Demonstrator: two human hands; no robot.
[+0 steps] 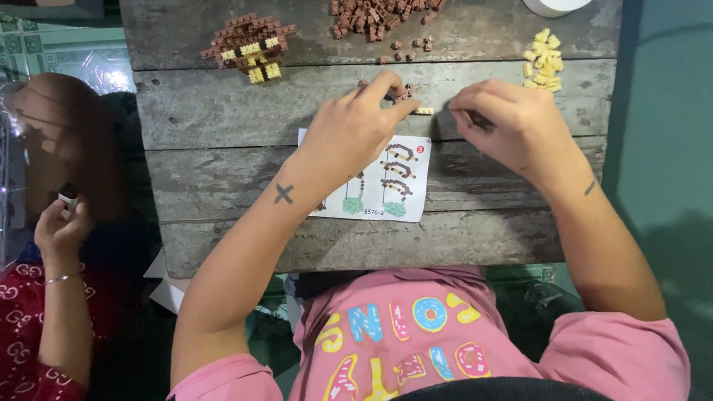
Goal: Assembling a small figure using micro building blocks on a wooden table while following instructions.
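Pinching tiny bricks mid-build, upper centre of frame.
Left hand grip closed on small brown piece; right hand pinching strip end. Finished model upper left; loose brown bricks, yellow bricks unused on worktop; instruction sheet beneath.

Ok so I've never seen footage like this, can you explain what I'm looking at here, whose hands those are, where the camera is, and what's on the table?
There is no machine here. One camera sits on a person's head and looks straight down, so the two bare arms reaching up the picture are that person's own. The left hand and right hand meet over a small row of tiny blocks; the fingers hide how they grip it. Under the left hand lies a printed instruction sheet on a worn wooden table. Further back are a half-built brown and yellow model, a pile of brown blocks and a pile of pale yellow blocks. At the left edge, another person's hand holds something small.
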